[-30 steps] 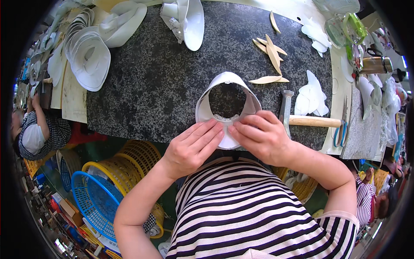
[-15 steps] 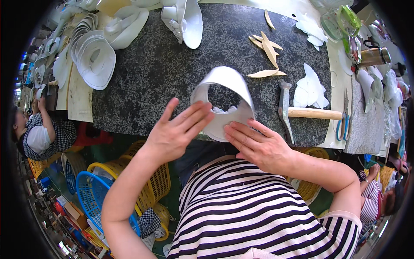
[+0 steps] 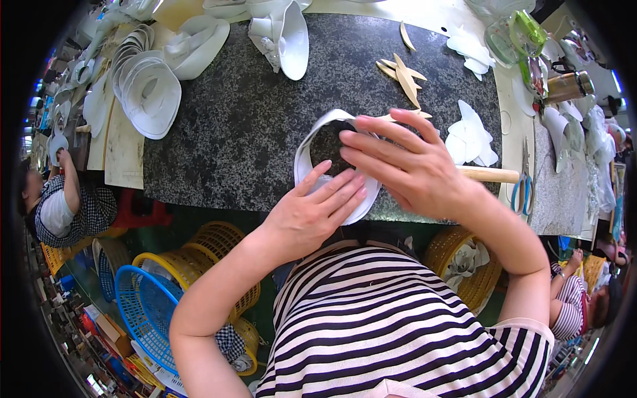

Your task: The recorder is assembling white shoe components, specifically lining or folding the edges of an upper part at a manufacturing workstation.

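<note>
White curved band piece (image 3: pixel 306 149) is lying at the near edge of the speckled stone desk (image 3: pixel 232 119), bent into an open loop, and I am pressing it down with both hands. My left hand (image 3: pixel 308 215) is resting on the loop's near arc, fingers (image 3: pixel 342 189) extended and held close together, flat on the white material. My right hand (image 3: pixel 411 166) is covering the loop's right side, fingers slightly spread and laid flat; neither hand is pinching anything.

Just beyond my right hand, tan pointed strips (image 3: pixel 401 73) are lying scattered on the desk, and white cut shapes (image 3: pixel 470 136) are sitting to the right. A wooden handle (image 3: pixel 491 174) is projecting from under my right wrist.

Containers: a yellow wicker basket (image 3: pixel 458 255) below the desk on my right is holding white pieces. On my left, a yellow basket (image 3: pixel 212 249) is standing beside a blue mesh basket (image 3: pixel 149 318); their contents are not discernible. At the far left of the desk, a stack of white brim-shaped pieces (image 3: pixel 149 89) is resting.
</note>
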